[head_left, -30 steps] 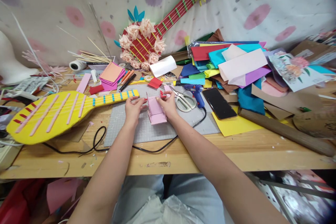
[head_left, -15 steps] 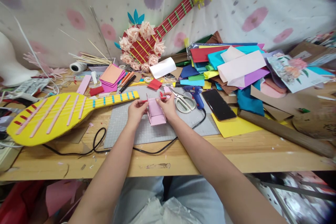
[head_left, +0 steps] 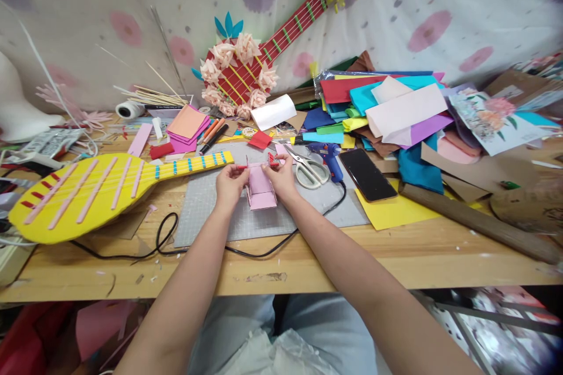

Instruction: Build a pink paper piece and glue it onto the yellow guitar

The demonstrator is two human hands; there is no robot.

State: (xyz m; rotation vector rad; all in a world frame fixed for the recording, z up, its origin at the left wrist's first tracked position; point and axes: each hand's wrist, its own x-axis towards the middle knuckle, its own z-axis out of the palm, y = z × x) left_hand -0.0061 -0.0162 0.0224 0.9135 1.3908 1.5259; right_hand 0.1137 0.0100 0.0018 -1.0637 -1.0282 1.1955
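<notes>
A small pink box-like cardboard piece point(head_left: 263, 190) with raised sides stands over the grey cutting mat point(head_left: 206, 217). My left hand point(head_left: 231, 183) is closed at its left side, fingers pinching by a small red peg-like part that sticks out there. On the other side my right hand point(head_left: 282, 176) grips the right wall, close to another red part point(head_left: 272, 159). Scissors point(head_left: 310, 170) with pale handles lie just right of my right hand, and beside them a blue glue gun point(head_left: 326, 158) rests on the mat.
A yellow cardboard lute point(head_left: 88, 199) lies at left; a red flower-covered one point(head_left: 272, 53) leans at the back. A phone point(head_left: 367, 173) rests on yellow paper at right, before piled coloured sheets point(head_left: 404, 105). The black cord point(head_left: 264, 255) runs across the front, under my forearms.
Hardly anything differs: both hands keep their hold on the pink piece, which is tilted very slightly. The whole view has shifted a little.
</notes>
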